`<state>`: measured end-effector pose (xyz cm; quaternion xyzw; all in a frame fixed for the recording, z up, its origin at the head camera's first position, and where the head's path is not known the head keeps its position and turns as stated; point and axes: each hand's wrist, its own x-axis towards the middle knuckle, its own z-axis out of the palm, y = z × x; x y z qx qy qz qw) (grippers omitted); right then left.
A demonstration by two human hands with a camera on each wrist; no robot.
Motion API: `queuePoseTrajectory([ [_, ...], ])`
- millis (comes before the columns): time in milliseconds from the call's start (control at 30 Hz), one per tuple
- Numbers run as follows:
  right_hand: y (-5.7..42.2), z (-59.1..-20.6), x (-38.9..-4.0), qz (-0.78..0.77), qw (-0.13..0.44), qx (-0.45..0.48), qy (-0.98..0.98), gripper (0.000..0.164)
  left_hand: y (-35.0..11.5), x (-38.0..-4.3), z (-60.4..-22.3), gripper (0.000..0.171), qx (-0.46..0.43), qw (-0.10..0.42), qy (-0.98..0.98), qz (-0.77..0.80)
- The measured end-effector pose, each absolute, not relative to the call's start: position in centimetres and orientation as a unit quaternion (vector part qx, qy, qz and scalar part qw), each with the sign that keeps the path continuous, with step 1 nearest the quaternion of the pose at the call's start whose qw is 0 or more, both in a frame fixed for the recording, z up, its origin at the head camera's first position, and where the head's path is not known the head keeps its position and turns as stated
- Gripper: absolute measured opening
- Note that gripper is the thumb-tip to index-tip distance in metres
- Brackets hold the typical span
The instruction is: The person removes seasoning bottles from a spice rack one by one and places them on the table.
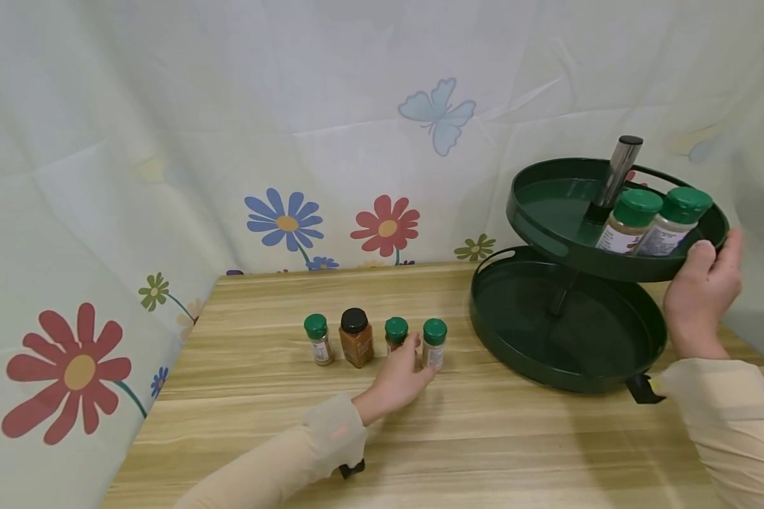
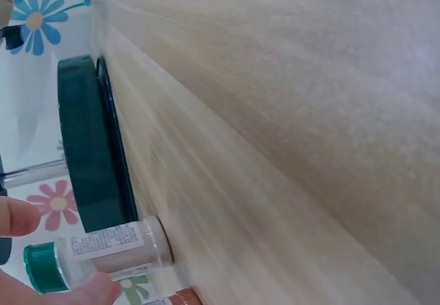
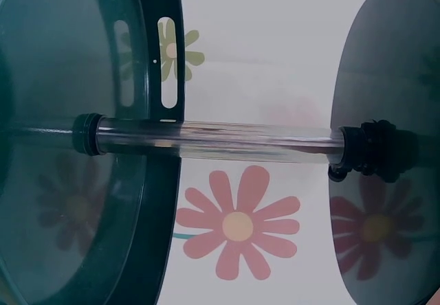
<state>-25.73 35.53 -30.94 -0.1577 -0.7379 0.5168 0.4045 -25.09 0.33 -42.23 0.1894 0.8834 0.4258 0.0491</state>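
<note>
My left hand point(image 1: 400, 378) reaches among the small spice jars, its thumb and finger spread on either side of the rightmost green-capped jar point(image 1: 434, 343). In the left wrist view that jar point(image 2: 113, 250) stands on the table, the thumb close against it; contact is hard to tell. A green-capped jar point(image 1: 395, 331) is partly hidden behind this hand. My right hand point(image 1: 703, 300) rests against the outer wall of the upper tray point(image 1: 563, 191) of a dark green two-tier stand, thumb and fingers extended. Two green-capped jars, one left point(image 1: 630, 220) and one right point(image 1: 671, 220), stand in that tray.
A black-capped jar point(image 1: 356, 339) and another green-capped jar point(image 1: 319, 341) stand to the left on the wooden table point(image 1: 261, 403). The lower tray point(image 1: 547, 332) sits beneath the upper one, joined by a metal post point(image 3: 254, 140). A flowered curtain point(image 1: 356, 106) hangs behind.
</note>
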Motion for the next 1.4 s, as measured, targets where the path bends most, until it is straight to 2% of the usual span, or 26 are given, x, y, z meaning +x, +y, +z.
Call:
queuePoseTrajectory([
  [400,35.3,-30.7,-25.6,0.52,0.417,-0.157,-0.729,0.046,0.1,-24.5,-41.4,0.059,0.197,0.037,0.865,0.459],
  [733,34.8,-30.6,-25.0,0.527,0.371,-0.178,-0.744,0.054,0.1,-24.3,-40.3,0.059,0.198,0.029,0.858,0.473],
  [1067,33.8,-30.5,-25.3,0.548,0.398,-0.177,-0.715,0.055,0.3,-24.4,-39.8,0.06,0.198,0.019,0.848,0.492],
  [1400,32.0,-30.0,-24.6,0.558,0.423,-0.174,-0.693,0.065,0.1,-24.6,-40.2,0.059,0.213,0.031,0.824,0.523],
])
